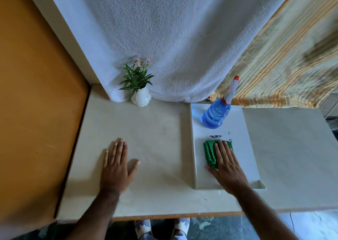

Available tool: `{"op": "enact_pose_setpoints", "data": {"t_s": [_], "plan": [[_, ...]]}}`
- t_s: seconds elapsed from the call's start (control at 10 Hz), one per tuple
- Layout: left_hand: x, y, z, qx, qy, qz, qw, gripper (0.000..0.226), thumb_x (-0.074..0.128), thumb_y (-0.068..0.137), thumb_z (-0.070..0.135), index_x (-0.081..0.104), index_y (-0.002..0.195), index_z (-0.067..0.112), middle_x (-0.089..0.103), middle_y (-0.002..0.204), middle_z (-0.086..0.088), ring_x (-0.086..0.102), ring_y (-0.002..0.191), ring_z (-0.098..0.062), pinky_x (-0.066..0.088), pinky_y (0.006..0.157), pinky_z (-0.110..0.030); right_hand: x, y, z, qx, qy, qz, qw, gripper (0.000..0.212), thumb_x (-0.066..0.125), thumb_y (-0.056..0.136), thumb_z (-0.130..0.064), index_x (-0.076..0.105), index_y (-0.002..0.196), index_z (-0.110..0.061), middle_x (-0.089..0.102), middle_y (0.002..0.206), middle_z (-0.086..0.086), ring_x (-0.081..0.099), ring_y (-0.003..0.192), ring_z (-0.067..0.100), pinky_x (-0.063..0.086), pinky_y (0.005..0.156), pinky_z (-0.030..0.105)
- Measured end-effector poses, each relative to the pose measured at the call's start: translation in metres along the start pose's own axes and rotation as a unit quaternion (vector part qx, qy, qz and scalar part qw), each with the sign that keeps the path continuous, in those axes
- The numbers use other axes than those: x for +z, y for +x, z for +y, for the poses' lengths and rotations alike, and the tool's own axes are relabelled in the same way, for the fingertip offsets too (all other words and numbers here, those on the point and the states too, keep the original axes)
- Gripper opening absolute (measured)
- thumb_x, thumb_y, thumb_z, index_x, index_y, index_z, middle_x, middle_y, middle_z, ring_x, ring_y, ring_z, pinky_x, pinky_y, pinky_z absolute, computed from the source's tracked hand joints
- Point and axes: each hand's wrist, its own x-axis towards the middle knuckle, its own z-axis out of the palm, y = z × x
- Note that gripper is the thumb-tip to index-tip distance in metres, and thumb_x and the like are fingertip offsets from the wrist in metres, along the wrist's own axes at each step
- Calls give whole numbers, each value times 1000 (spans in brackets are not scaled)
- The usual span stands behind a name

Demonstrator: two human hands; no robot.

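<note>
A folded green cloth [210, 153] lies on a white tray [245, 143] on the right half of the table. My right hand [227, 164] presses flat on the cloth with straight fingers. Just beyond the fingertips there are dark smudges [215, 136] on the tray. A blue spray bottle [216, 113] with a white and red nozzle stands at the tray's far end. My left hand [116, 166] rests flat on the pale table top [155, 130], fingers straight and holding nothing.
A white vase with a green plant [140, 95] stands at the table's back edge. A white towel [173, 38] and a striped cloth [283, 57] hang behind. An orange wall [33, 93] borders the left side.
</note>
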Motion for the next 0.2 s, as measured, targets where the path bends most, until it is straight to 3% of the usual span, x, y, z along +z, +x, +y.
{"op": "enact_pose_setpoints", "data": {"t_s": [0.1, 0.2], "plan": [[-16, 3, 4, -6, 3, -79, 997, 100, 11, 99, 76, 29, 161, 0, 30, 170, -20, 32, 158, -37, 25, 130, -59, -14, 2, -8, -14, 4, 24, 1000, 99, 25, 96, -78, 7, 161, -5, 1, 170, 13, -1, 157, 24, 7, 127, 41], [-27, 6, 3, -7, -3, -111, 994, 116, -15, 87, 85, 14, 164, 3, 16, 175, -17, 18, 163, -33, 17, 133, -54, -45, 20, -33, -89, 29, 88, 992, 95, 34, 98, -72, 16, 159, -2, 10, 169, 15, 8, 157, 27, 9, 127, 41]]}}
